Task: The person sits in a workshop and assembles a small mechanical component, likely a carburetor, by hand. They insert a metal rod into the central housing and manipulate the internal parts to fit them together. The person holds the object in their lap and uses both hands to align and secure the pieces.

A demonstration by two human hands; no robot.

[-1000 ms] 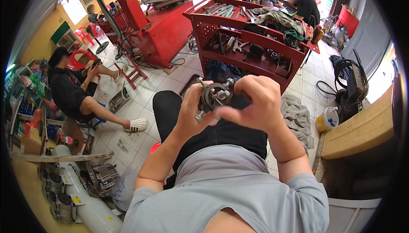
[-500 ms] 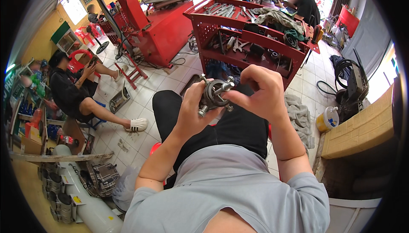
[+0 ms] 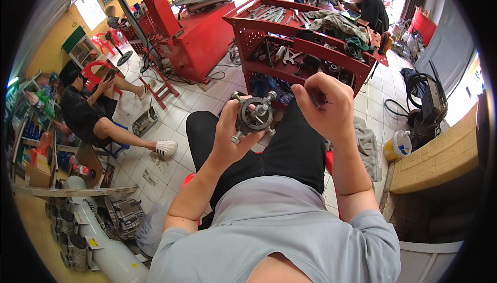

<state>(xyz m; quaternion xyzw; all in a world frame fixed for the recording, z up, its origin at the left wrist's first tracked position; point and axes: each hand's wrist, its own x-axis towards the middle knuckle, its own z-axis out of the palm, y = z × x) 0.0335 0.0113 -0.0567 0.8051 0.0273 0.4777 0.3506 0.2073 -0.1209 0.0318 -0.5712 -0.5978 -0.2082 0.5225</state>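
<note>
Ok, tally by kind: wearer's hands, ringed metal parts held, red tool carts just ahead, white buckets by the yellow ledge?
Wearer's hands: 2 (left hand, right hand)
Ringed metal part: 1
Red tool cart: 1
White bucket: 1
Total: 5

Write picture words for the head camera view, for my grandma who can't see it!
A person's left hand holds a round metal part with bolt-like prongs sticking out, while the curled right hand is raised apart from it. Ahead stands a red tool cart topped with wrenches; someone in black sits at left.
</note>
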